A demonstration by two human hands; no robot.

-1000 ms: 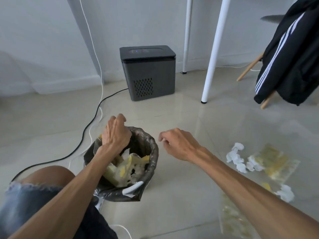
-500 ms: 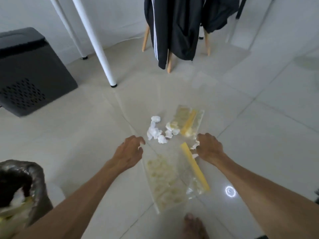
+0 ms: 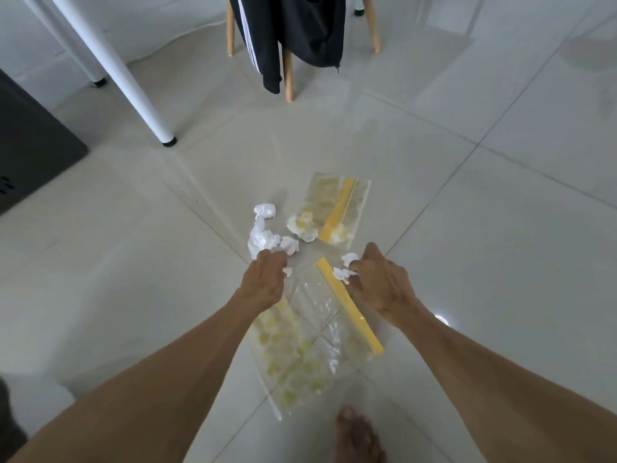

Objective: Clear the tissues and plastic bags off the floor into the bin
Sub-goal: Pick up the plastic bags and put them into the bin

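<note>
Two clear plastic bags with yellow zip strips lie on the tiled floor: a near bag (image 3: 310, 349) below my hands and a far bag (image 3: 337, 208) beyond them. Crumpled white tissues (image 3: 263, 238) sit in a cluster left of the far bag, and one tissue (image 3: 302, 227) rests on that bag's corner. My left hand (image 3: 265, 282) closes its fingers on a tissue at the cluster's near end. Small tissue pieces (image 3: 344, 269) by the near bag's strip are pinched in my right hand (image 3: 380, 282). The bin is out of view.
A white table leg (image 3: 133, 85) stands at upper left beside a dark box-shaped appliance (image 3: 30, 138). A wooden-legged chair (image 3: 288, 73) draped with a black jacket (image 3: 293, 31) is at the top. My bare foot (image 3: 359, 436) rests just below the near bag.
The view swung from the bin to the floor litter. Both hands reached forward; the left now grips a tissue of the cluster, the right closes on tissue pieces.
</note>
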